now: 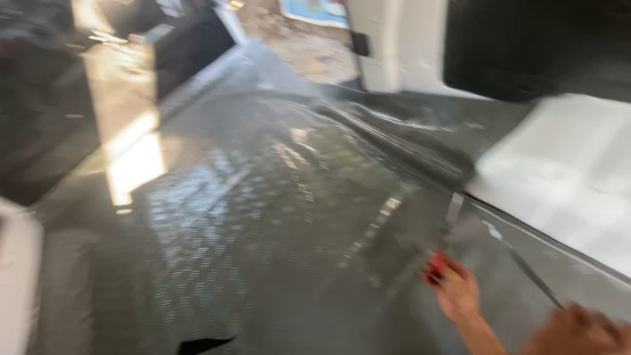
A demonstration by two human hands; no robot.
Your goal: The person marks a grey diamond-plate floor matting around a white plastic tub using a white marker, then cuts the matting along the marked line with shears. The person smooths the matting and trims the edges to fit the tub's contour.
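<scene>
The view is heavily blurred. A glossy grey sheet (pixel 263 223) covers a wide vehicle panel and reflects lights. My left hand (pixel 457 289) rests on this sheet at the lower right, its fingers closed on a small red tool (pixel 434 267). My right hand (pixel 578 332) is at the bottom right corner with curled fingers. A thin dark strip (pixel 536 279) runs from it up and left across the sheet; the blur hides whether the hand grips it. A raised fold (pixel 401 148) crosses the sheet diagonally above my hands.
A white panel (pixel 565 177) lies to the right of the grey sheet. Behind it stand a white vehicle body (pixel 401 46) and a dark opening (pixel 532 46). A white shape (pixel 16 276) sits at the left edge. Dark furniture (pixel 184 46) stands at the back left.
</scene>
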